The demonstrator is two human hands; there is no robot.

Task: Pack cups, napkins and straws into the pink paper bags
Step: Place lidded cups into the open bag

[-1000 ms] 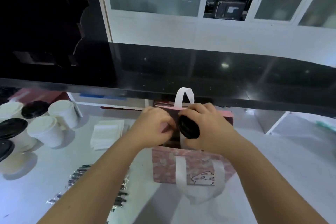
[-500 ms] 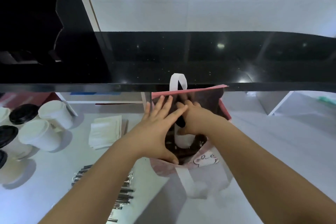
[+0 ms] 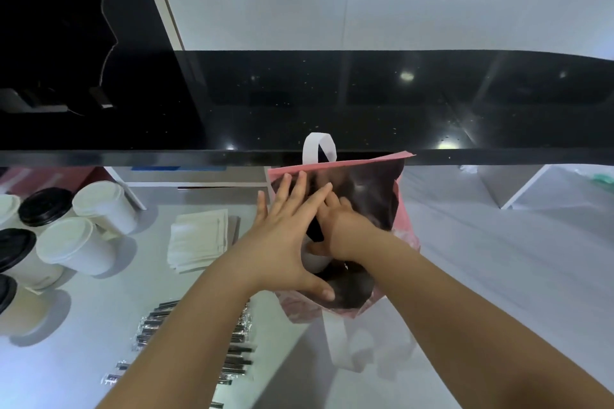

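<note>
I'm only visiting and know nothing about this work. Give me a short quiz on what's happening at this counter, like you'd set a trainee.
1. True or false: the stack of napkins lies inside the pink bag.
2. What does the right hand hold inside the bag? A. a straw B. a cup with a black lid C. a napkin
3. Of the loose cups, the napkins and the wrapped straws on the counter, which lie nearest the person?

Key: 1 false, the stack is on the counter, left of the bag. 2 B. 3 the straws.
</note>
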